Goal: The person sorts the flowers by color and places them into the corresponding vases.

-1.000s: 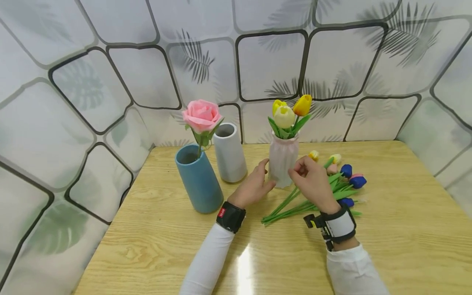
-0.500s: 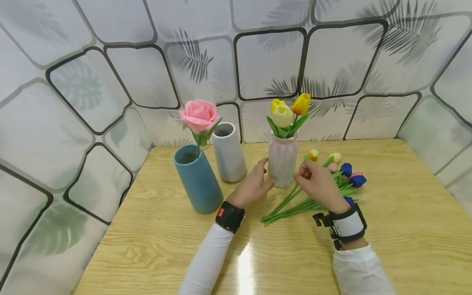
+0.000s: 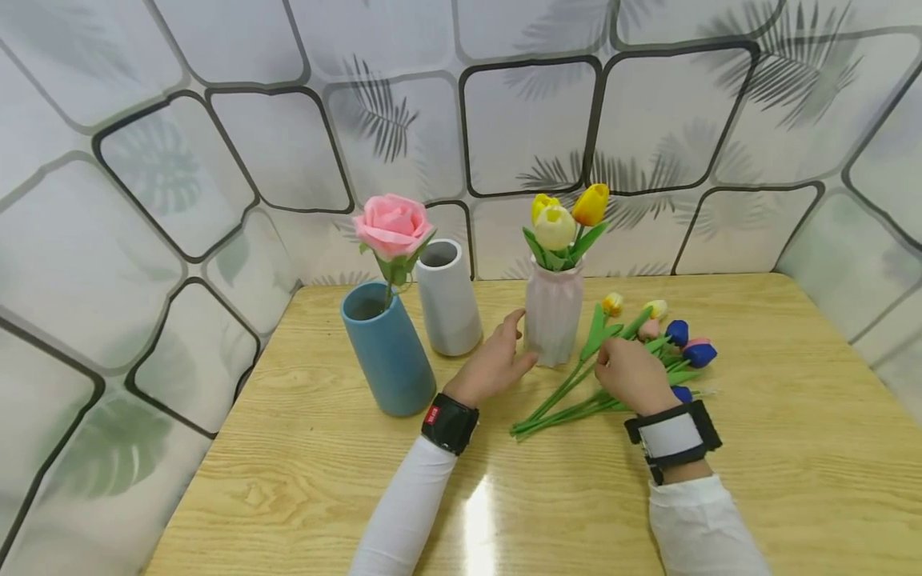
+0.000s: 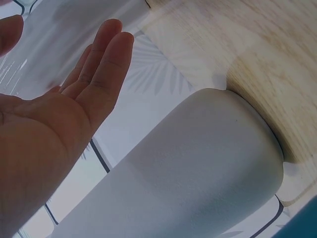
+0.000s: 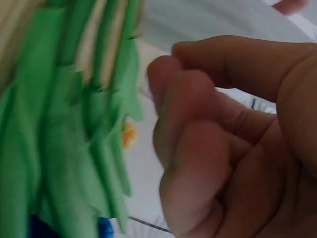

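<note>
My left hand [image 3: 493, 368] rests against the left side of the ribbed pink-and-white vase [image 3: 553, 312], fingers fairly straight and thumb near its base. Two yellowish tulips and a cream tulip [image 3: 555, 228] stand in that vase. In the left wrist view, the fingers [image 4: 106, 69] extend beside the vase's ribbed wall [image 4: 54, 44]. Over the loose tulips [image 3: 569, 408] on the table, my right hand [image 3: 634, 376] has its fingers curled and thumb tip close to the index finger. The right wrist view shows nothing between these fingers [image 5: 198, 158]; green leaves [image 5: 64, 139] lie beside them.
A blue vase [image 3: 392, 360] holding a pink rose [image 3: 394, 226] stands at the left. Behind it is a plain white vase [image 3: 450, 308]. Blue tulip heads [image 3: 699, 354] lie at the right on the wooden table [image 3: 288, 480], which meets a patterned backdrop [image 3: 533, 128].
My right hand has moved away from the pink-and-white vase, rightward and down over the loose tulips, and its wrist has turned. The left hand has stayed at the vase.
</note>
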Demonstrator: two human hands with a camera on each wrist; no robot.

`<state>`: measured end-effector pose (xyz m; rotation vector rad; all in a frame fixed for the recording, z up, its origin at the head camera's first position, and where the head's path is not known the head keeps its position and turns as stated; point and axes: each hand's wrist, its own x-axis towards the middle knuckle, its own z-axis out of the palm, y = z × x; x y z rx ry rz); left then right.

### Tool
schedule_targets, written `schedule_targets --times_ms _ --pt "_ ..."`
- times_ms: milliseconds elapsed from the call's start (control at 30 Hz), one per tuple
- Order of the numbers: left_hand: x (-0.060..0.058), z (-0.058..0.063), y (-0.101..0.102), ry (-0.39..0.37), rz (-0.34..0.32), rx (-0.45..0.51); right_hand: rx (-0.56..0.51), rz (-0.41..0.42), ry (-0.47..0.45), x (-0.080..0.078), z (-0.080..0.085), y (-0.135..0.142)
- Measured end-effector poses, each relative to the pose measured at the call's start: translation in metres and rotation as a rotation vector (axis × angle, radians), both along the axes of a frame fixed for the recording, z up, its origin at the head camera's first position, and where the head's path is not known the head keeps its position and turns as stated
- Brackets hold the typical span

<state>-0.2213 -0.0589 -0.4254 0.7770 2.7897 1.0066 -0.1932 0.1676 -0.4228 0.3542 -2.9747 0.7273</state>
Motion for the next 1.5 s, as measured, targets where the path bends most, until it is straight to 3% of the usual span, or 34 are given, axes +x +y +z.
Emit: schedule_targets --times_ms 267,467,667,967,1267,1500 --pt "-0.001 0.000 0.000 -0.003 0.006 -0.001 0.045 -0.118 -0.109 -0.006 -0.021 -0.005" --pt "-0.001 -0.001 0.001 0.005 0.002 0.000 0.073 -0.183 -0.143 -0.008 -0.031 -0.012" --pt "-0.001 0.000 0.001 -0.003 0.001 -0.001 0.039 -0.174 -0.184 -0.009 -0.030 -0.008" --pt "0.002 0.000 0.001 0.009 -0.001 -0.009 0.023 -0.178 -0.157 -0.011 -0.028 -0.005" --pt "0.001 -0.001 0.002 0.022 -0.001 -0.021 0.003 -0.067 -0.131 -0.012 -0.029 -0.006" --pt "0.001 -0.001 0.001 0.030 0.001 -0.015 -0.028 -0.034 -0.114 -0.011 -0.028 -0.009"
